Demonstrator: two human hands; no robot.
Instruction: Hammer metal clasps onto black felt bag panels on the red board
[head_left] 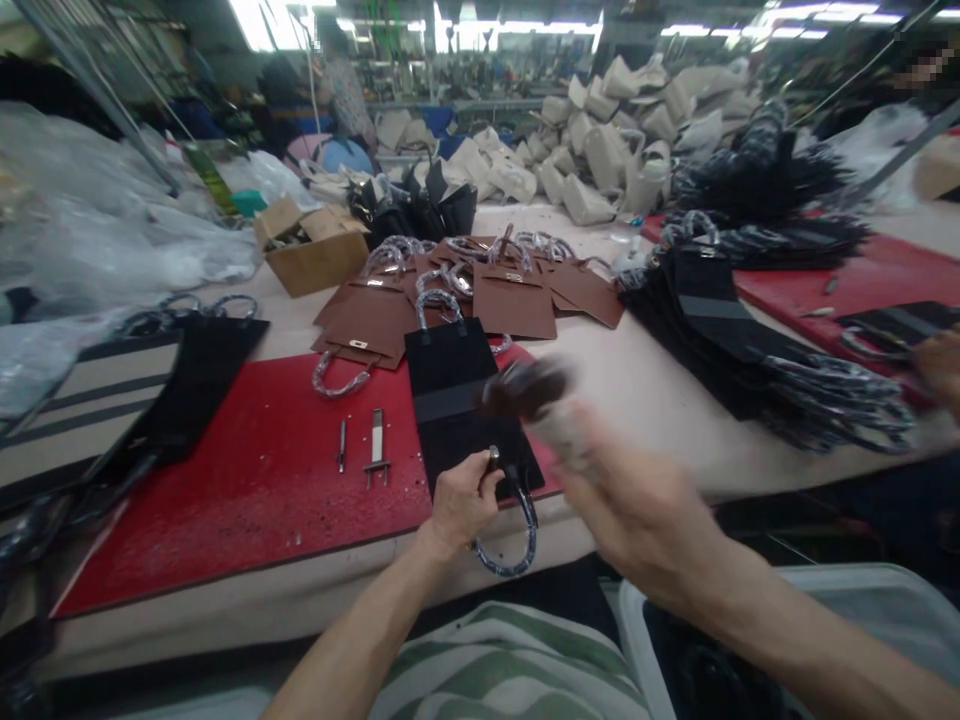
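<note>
A black bag panel [450, 400] lies flat on the red mat [247, 470] in front of me, its wrapped handle [517, 530] hanging over the table's near edge. My left hand [461, 500] pinches a small metal punch [493, 458] upright on the panel's near end. My right hand [637, 510], blurred by motion, grips a hammer [529, 390] with a dark head raised above the panel, just right of the punch.
Two metal tools [367, 445] lie on the mat left of the panel. Brown bag panels [465, 290] are spread behind it, black ones [757, 340] stacked at right. A cardboard box [311, 245] stands at back left. Another person's hand [937, 365] shows at the right edge.
</note>
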